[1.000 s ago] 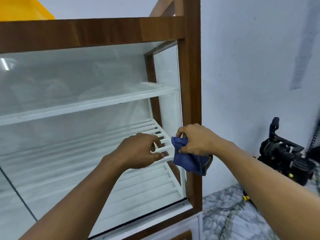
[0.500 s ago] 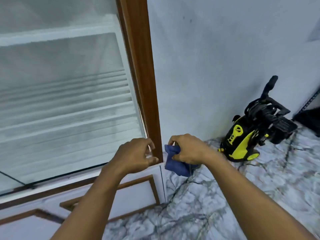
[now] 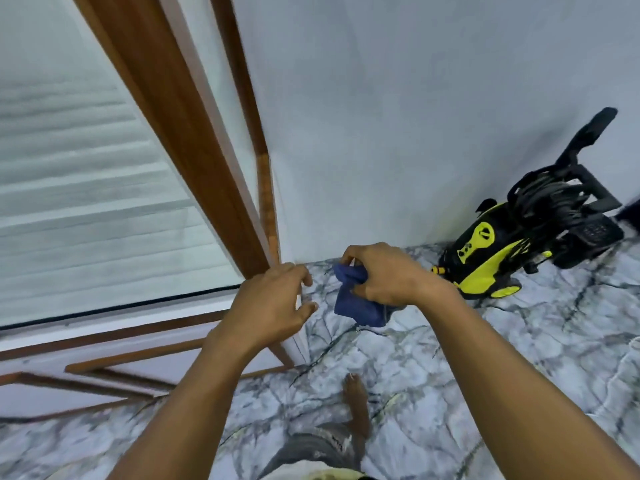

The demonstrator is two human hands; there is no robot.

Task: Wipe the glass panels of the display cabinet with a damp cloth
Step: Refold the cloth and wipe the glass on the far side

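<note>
The display cabinet (image 3: 194, 161) with a brown wooden frame fills the left of the view. Its front glass panel (image 3: 86, 202) shows white slatted shelves behind it. My right hand (image 3: 388, 275) grips a bunched blue cloth (image 3: 356, 303) in the air, just right of the cabinet's lower right corner. My left hand (image 3: 273, 303) hovers in front of that corner with its fingers loosely curled and nothing in them. A small gap separates the left hand from the cloth.
A yellow and black pressure washer (image 3: 519, 237) stands on the marble floor (image 3: 485, 358) against the grey wall (image 3: 415, 116) at the right. My bare foot (image 3: 356, 403) is on the floor below my hands. The cabinet base has white panels with brown trim (image 3: 138, 355).
The view has swung down and to the right, from the cabinet shelves to its lower right corner and the floor. Both hands came away from the glass, the right still holding the cloth.
</note>
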